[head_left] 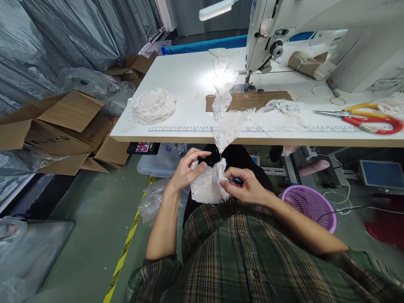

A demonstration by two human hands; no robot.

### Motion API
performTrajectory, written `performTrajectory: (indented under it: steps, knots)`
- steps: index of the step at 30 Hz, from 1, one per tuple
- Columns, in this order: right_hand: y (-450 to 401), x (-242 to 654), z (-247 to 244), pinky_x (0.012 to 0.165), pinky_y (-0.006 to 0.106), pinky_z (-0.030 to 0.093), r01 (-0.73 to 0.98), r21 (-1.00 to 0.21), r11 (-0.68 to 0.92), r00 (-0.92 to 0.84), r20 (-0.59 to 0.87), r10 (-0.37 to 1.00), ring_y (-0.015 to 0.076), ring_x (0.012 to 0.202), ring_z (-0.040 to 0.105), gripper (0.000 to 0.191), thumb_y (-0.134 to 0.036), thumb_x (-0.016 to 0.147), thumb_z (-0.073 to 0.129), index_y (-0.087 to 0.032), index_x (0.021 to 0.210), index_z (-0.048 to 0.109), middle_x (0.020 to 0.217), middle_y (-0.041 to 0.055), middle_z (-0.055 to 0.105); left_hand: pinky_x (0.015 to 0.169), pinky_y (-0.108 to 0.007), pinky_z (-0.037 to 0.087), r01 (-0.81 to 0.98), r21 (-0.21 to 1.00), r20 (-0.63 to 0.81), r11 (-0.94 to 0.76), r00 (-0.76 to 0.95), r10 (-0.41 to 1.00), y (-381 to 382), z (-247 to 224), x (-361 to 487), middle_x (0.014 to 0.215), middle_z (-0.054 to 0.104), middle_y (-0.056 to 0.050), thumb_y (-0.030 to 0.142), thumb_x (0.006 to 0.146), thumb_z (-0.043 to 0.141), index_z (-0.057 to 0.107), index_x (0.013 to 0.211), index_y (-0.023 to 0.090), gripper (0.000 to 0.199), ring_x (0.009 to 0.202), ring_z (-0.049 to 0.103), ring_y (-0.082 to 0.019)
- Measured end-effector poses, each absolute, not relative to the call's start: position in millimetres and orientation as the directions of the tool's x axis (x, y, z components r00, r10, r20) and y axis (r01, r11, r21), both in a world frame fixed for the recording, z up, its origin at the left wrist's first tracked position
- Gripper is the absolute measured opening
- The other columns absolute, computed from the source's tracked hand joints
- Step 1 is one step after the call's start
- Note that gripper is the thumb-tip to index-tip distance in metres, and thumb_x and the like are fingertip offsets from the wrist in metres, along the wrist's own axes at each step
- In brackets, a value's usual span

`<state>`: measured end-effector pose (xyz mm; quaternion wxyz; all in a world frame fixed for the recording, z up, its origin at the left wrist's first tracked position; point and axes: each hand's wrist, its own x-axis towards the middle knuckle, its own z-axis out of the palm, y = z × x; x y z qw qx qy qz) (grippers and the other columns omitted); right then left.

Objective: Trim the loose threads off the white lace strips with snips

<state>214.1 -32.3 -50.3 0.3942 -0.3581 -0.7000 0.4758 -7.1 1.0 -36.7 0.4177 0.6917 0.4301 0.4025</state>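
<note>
Over my lap hangs a piece of white lace (205, 187). My left hand (188, 169) is at its left side, thumb and fingers apart, with the lace lying against them. My right hand (244, 184) is closed at the lace's right edge, round a small blue tool (236, 180) mostly hidden by the fingers. A thread runs up from this piece to a white lace strip (225, 128) that hangs over the table's front edge and reaches back past the sewing machine's needle area (248, 82).
The white table (186, 101) bears a lace bundle (153, 106), a brown board (246, 101) and red-and-yellow scissors (362, 118). Below at the right stands a purple basket (307, 204). Cardboard boxes (63, 130) are at the left.
</note>
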Motion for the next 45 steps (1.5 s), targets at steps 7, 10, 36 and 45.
performTrajectory:
  steps: [7, 10, 36, 45]
  knots:
    - [-47, 230, -39, 0.048, 0.022, 0.026, 0.15, -0.953, 0.265, -0.486, 0.162, 0.859, 0.0064, 0.051, 0.032, 0.013, -0.021, 0.084, 0.063, -0.017, 0.073, 0.059, 0.059, -0.0056, 0.043, 0.088, -0.036, 0.045, -0.08, 0.991, 0.13, -0.104, 0.509, 0.851, -2, -55, 34, 0.106, 0.062, -0.01, 0.052, 0.073, 0.078, 0.075, 0.076, 0.017, 0.035, 0.101, 0.059, -0.025]
    - [-31, 238, -41, 0.054, 0.023, 0.032, 0.208, -0.945, 0.253, -0.473, 0.129, 0.871, 0.0084, 0.057, 0.039, 0.02, -0.03, 0.088, 0.062, -0.017, 0.073, 0.06, 0.063, -0.0033, 0.049, 0.077, -0.031, 0.047, -0.091, 0.996, 0.058, -0.022, 0.426, 0.903, -6, -54, 33, 0.092, 0.067, -0.008, 0.044, 0.075, 0.08, 0.071, 0.071, 0.016, 0.03, 0.087, 0.061, -0.02]
    - [3, 224, -50, 0.055, 0.026, 0.025, 0.36, -0.88, 0.31, -0.542, 0.074, 0.837, 0.0095, 0.053, 0.034, 0.05, -0.053, 0.102, 0.038, -0.018, 0.069, 0.054, 0.057, -0.0037, 0.043, 0.059, -0.025, 0.039, 0.045, 0.992, -0.128, 0.12, 0.433, 0.892, -3, -45, 16, 0.072, 0.067, -0.004, 0.037, 0.076, 0.081, 0.079, 0.076, 0.014, 0.022, 0.065, 0.055, -0.012]
    - [2, 222, -58, 0.056, 0.026, 0.026, 0.359, -0.886, 0.294, -0.497, 0.085, 0.864, 0.0098, 0.056, 0.034, 0.042, -0.05, 0.099, 0.046, -0.019, 0.073, 0.054, 0.061, -0.0037, 0.044, 0.059, -0.026, 0.042, 0.063, 0.986, -0.166, 0.154, 0.432, 0.887, -3, -55, 16, 0.073, 0.068, -0.005, 0.042, 0.075, 0.081, 0.077, 0.076, 0.013, 0.029, 0.065, 0.056, -0.014]
